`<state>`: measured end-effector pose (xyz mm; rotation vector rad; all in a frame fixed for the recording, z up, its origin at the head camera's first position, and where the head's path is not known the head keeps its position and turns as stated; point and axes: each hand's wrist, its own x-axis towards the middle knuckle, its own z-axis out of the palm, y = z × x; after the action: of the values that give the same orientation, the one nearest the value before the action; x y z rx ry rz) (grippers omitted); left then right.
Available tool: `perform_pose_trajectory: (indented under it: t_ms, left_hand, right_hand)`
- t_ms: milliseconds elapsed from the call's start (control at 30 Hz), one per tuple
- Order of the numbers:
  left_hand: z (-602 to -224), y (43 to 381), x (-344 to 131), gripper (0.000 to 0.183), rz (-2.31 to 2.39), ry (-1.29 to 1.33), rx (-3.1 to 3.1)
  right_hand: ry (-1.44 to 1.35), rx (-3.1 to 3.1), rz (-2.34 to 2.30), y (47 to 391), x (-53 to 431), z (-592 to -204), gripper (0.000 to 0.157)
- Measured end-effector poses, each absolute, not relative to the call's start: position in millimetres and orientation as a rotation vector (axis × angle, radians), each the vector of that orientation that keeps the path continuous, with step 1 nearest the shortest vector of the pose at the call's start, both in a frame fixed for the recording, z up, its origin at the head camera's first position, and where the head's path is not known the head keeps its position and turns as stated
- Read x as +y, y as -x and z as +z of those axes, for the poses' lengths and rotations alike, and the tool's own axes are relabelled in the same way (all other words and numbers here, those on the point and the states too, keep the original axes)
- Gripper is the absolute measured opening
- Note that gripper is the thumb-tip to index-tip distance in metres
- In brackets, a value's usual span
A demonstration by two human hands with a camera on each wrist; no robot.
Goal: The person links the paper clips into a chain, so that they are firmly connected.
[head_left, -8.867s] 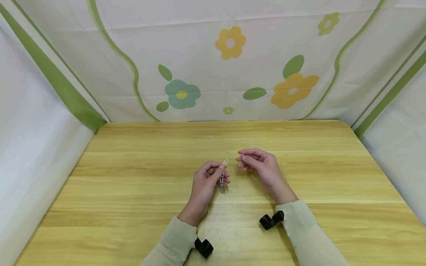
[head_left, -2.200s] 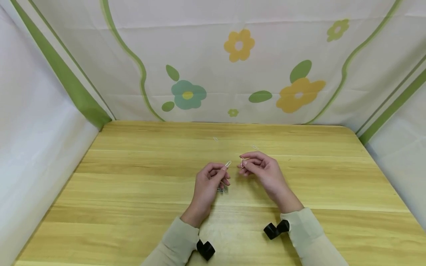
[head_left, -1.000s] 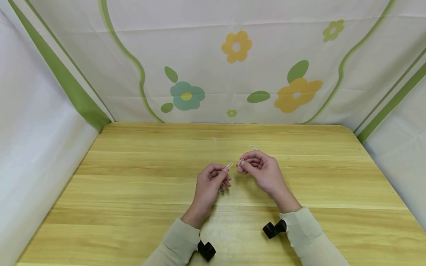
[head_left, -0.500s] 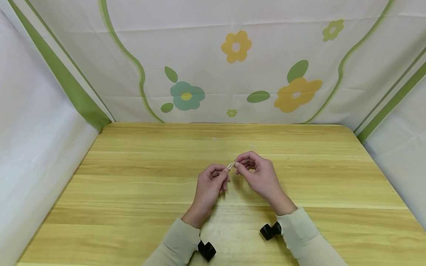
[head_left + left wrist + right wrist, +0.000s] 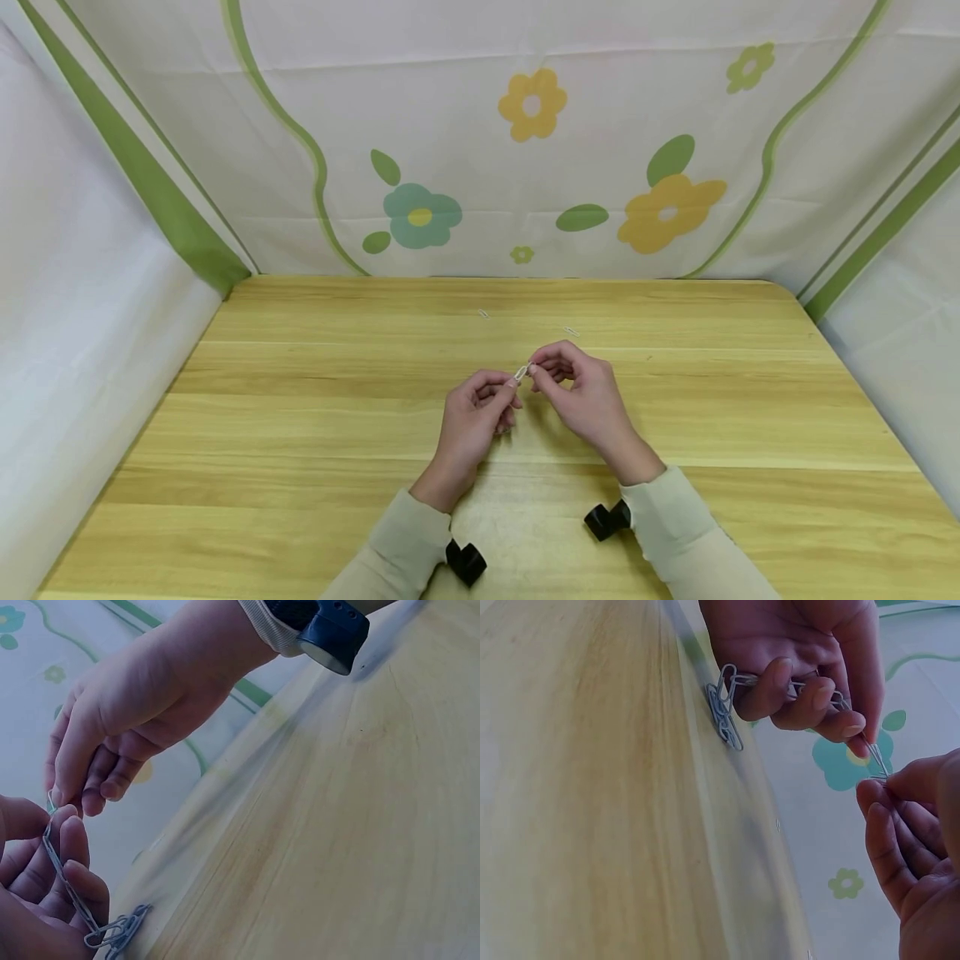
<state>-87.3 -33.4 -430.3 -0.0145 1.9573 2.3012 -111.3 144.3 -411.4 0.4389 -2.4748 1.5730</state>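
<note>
Closer in than a second ago, the right hand (image 5: 581, 392) pinches a paper clip (image 5: 878, 778) at the tip of the end clip (image 5: 521, 373), held by the left hand (image 5: 468, 421), its chain (image 5: 724, 720) trailing below. Keeping the end clip still while easing gently seems best.

Wood-grain table (image 5: 300, 467); on far half, loose paper clip (image 5: 483, 314), second clip (image 5: 572, 332) rightward.
</note>
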Motion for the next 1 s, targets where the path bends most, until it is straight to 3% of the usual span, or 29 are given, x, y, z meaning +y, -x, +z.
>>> perform_pose_trajectory:
  t_ms: [667,1000]
  left_hand:
    - [-434.8,92.6,-38.1,0.020,2.374,0.128,1.861]
    - [-434.6,94.7,-37.3,0.019,2.410,0.185,1.805]
  right_hand:
    - [-0.553,-2.482,1.436,113.9,142.5,-415.7,0.015]
    - [-0.417,-2.569,1.599,116.6,150.3,-413.2,0.014]
